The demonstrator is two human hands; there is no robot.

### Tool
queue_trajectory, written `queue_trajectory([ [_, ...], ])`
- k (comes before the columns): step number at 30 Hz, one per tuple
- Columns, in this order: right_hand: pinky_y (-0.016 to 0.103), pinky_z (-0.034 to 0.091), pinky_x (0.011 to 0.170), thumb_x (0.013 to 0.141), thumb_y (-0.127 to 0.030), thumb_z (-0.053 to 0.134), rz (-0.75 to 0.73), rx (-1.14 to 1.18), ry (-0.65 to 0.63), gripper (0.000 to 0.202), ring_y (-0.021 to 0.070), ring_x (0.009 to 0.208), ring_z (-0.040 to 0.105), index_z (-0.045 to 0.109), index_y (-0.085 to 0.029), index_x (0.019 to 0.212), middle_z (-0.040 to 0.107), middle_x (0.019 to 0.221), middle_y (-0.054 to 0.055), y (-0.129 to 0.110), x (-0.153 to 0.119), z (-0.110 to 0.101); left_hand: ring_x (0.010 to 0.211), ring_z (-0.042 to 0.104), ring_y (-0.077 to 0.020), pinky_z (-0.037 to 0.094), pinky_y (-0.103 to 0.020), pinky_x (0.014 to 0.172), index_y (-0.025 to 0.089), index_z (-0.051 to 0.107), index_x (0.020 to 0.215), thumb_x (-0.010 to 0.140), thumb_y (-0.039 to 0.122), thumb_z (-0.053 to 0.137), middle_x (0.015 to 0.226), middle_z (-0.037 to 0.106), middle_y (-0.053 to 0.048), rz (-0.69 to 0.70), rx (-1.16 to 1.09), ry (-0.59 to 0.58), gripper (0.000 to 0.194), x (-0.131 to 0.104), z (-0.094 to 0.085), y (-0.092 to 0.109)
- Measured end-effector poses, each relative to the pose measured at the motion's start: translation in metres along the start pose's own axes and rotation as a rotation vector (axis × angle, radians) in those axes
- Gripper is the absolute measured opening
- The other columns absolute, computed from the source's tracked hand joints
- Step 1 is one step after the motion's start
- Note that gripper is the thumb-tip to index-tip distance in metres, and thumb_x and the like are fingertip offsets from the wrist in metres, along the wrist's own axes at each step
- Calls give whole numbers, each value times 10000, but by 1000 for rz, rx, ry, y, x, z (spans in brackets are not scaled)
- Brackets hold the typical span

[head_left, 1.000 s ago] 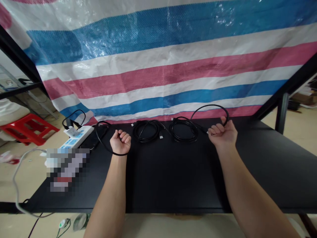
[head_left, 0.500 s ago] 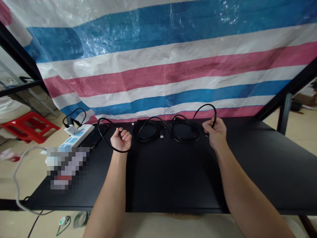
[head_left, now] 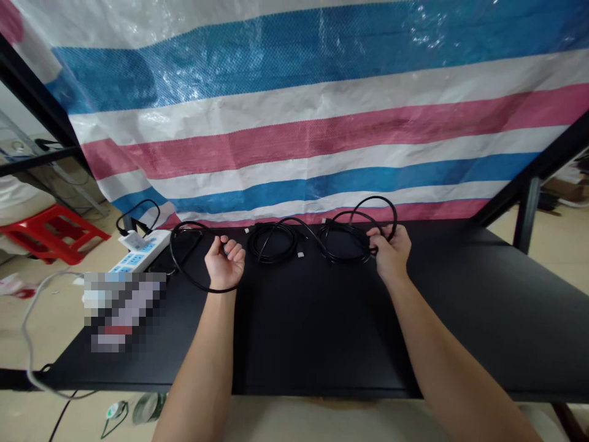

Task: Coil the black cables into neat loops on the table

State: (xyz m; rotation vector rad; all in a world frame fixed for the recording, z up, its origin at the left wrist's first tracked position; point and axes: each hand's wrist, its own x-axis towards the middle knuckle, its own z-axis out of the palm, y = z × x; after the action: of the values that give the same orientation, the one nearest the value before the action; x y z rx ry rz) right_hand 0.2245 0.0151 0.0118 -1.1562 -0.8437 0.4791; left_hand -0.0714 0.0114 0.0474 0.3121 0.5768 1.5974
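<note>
My left hand (head_left: 224, 264) is closed, palm up, on a black cable (head_left: 189, 282) that bows out in a wide loop to its left and passes across the wrist. On the right, my right hand (head_left: 392, 253) pinches another stretch of black cable, which arches above the fingers. Between the hands lie a coiled black cable (head_left: 273, 263) and a second black coil (head_left: 340, 260), close together at the table's back. Pale connectors (head_left: 300, 254) show beside the coils. The cable ends inside both fists are hidden, and I cannot tell which coil each strand belongs to.
A white power strip (head_left: 138, 258) with a plugged-in adapter stands at the left of the black table (head_left: 322, 331). Near it lie a dark flat device and a blurred-out item. A striped plastic sheet (head_left: 294, 141) hangs behind, with a red stool (head_left: 59, 236) beyond the left edge.
My right hand has shifted left toward the right coil, and another cable loop now arches from it. The loop at my left hand has grown wider; that hand has barely moved.
</note>
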Motion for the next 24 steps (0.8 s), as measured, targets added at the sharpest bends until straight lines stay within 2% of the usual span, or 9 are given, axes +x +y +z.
queue_trajectory([
  [2,197,249,341,543,-334,633,93,90,-101,253,73,377,374,411,-229,604,509,492,-60,-3,0,0,347,235,-47,235,-152,342,175,413,583,955,259,294,473,272,65,-7,45,28,399,-1,5,-4],
  [5,193,214,314,565,-440,714,213,139,-226,340,68,335,362,458,-215,556,480,424,-53,-6,-2,1,343,246,-48,225,-155,342,178,421,597,948,262,316,472,290,64,-38,123,30,376,-5,11,-14],
  [10,227,244,328,575,-631,719,246,159,-342,485,83,319,346,463,-223,524,347,350,-79,-2,-7,6,348,265,-45,242,-157,357,182,430,620,907,306,447,482,308,71,-95,229,-38,313,-9,14,-27],
  [12,247,284,369,617,-650,677,194,30,-351,505,92,353,359,421,-231,498,341,361,-73,1,-11,9,348,266,-45,246,-160,360,184,427,624,898,317,468,480,315,72,-97,249,-52,307,-9,13,-29],
  [14,264,327,428,590,-611,709,112,-174,-354,495,106,416,395,398,-235,506,394,411,-61,2,-16,11,345,270,-46,246,-161,360,183,426,624,901,314,459,472,329,69,-90,263,-50,308,-9,13,-31],
  [18,309,405,543,280,-467,857,-47,-472,-389,589,167,578,506,450,-245,643,531,623,-38,1,-32,19,340,285,-48,255,-162,362,179,436,617,898,296,456,450,362,63,-75,307,-54,305,-11,15,-35],
  [19,325,420,568,249,-447,861,-75,-502,-383,617,186,621,529,457,-247,671,549,675,-23,0,-36,22,338,288,-48,259,-163,363,178,440,616,890,296,471,446,370,63,-71,321,-61,300,-11,15,-36],
  [21,348,434,603,308,-427,846,-107,-524,-326,566,206,662,544,452,-250,675,550,707,-7,-2,-41,27,333,301,-51,269,-169,365,179,450,617,866,302,509,438,388,64,-55,343,-74,284,-10,14,-37],
  [24,340,428,579,509,-407,759,-85,-443,-187,380,169,567,497,422,-254,596,485,578,-31,-4,-39,29,331,350,-67,291,-184,369,183,469,608,821,317,557,424,427,58,0,376,-73,267,-7,11,-37],
])
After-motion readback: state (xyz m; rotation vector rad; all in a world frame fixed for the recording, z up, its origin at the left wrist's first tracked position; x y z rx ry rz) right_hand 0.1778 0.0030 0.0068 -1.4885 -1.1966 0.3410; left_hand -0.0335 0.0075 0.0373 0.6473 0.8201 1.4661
